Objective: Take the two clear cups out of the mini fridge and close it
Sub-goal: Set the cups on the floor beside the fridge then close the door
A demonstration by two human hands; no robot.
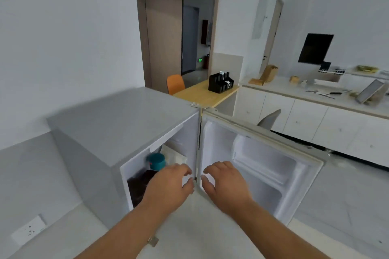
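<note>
A grey mini fridge [117,120] stands on a white counter with its door [263,166] swung wide open to the right. My left hand [168,187] reaches into the fridge opening, fingers curled and apart, holding nothing. My right hand [225,183] hovers in front of the hinge edge beside the door's inner shelves, also empty with fingers spread. Inside the fridge I see a teal lidded container [156,161] and a dark object [141,185] below it. A pale, clear shape [179,156] sits behind my left hand; I cannot tell whether it is a cup.
A wall socket [28,232] sits low on the left. Behind the fridge are a wooden table [202,92] with a black organiser [221,83], an orange chair [175,84] and an open doorway. A long white counter [315,99] with clutter runs along the right.
</note>
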